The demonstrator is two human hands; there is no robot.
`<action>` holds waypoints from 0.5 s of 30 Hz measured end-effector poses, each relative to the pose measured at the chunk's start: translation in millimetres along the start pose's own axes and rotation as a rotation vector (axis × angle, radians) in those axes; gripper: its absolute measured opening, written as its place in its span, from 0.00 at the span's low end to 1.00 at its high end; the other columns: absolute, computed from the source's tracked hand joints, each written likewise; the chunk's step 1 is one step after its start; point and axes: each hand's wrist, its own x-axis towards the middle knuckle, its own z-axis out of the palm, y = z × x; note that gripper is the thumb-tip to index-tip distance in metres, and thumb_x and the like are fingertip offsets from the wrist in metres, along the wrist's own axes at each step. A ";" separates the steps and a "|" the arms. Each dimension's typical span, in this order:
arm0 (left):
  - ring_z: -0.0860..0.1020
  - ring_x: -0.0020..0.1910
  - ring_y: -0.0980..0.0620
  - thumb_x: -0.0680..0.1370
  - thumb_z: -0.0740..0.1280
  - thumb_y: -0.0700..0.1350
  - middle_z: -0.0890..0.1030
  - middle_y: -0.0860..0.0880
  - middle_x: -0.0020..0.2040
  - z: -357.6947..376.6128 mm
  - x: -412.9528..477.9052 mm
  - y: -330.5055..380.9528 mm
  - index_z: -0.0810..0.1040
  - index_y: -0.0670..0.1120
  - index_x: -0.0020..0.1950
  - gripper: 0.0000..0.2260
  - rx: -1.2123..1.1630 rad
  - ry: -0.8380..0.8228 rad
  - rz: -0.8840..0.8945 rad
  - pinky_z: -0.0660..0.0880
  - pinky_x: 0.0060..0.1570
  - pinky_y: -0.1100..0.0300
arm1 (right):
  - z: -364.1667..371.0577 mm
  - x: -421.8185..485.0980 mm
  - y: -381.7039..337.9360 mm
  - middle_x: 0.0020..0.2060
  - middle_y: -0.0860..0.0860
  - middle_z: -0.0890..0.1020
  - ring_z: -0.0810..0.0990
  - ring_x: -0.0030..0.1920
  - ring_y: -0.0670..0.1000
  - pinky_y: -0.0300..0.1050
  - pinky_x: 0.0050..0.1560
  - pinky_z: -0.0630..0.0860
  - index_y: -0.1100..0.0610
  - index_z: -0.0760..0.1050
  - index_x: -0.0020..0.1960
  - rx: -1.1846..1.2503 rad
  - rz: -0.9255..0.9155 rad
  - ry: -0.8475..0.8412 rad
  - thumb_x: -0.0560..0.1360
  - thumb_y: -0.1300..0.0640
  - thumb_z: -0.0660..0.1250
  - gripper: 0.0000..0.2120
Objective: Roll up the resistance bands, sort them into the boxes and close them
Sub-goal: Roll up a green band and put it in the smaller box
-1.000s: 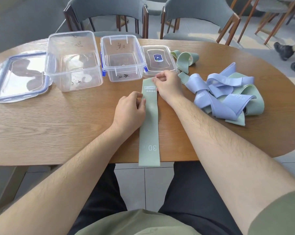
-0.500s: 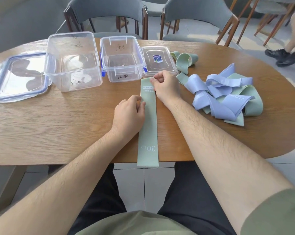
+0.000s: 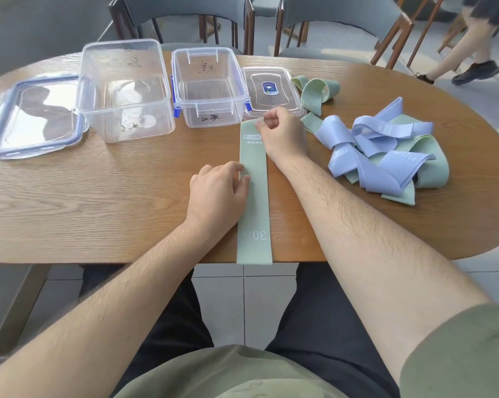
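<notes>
A green resistance band [image 3: 254, 202] marked "30 LB" lies flat and straight on the wooden table [image 3: 99, 196], its near end hanging over the front edge. My right hand [image 3: 282, 136] pinches the band's far end with curled fingers. My left hand [image 3: 219, 193] rests on the band's left edge near its middle, fingers flat. Two clear plastic boxes stand open behind: a large one [image 3: 124, 90] and a smaller one [image 3: 211, 87] with blue clips.
The large lid [image 3: 33, 116] lies at far left, the small lid [image 3: 271, 90] right of the small box. A heap of blue and green bands [image 3: 386, 150] sits at right, a loose green band [image 3: 317, 90] behind it. Chairs stand beyond; a person's legs pass at top right.
My right hand's fingers have curled tighter on the band's far end. The band has slid slightly away from me. A person walks past at the top right.
</notes>
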 end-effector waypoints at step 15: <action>0.75 0.45 0.56 0.79 0.69 0.43 0.81 0.51 0.51 -8.5 -10.7 -7.5 0.83 0.44 0.57 0.08 -0.142 0.007 0.086 0.71 0.50 0.65 | -16.6 -81.1 -3.6 0.48 0.49 0.82 0.81 0.48 0.48 0.47 0.54 0.80 0.55 0.80 0.57 0.081 -0.006 -0.025 0.75 0.62 0.65 0.13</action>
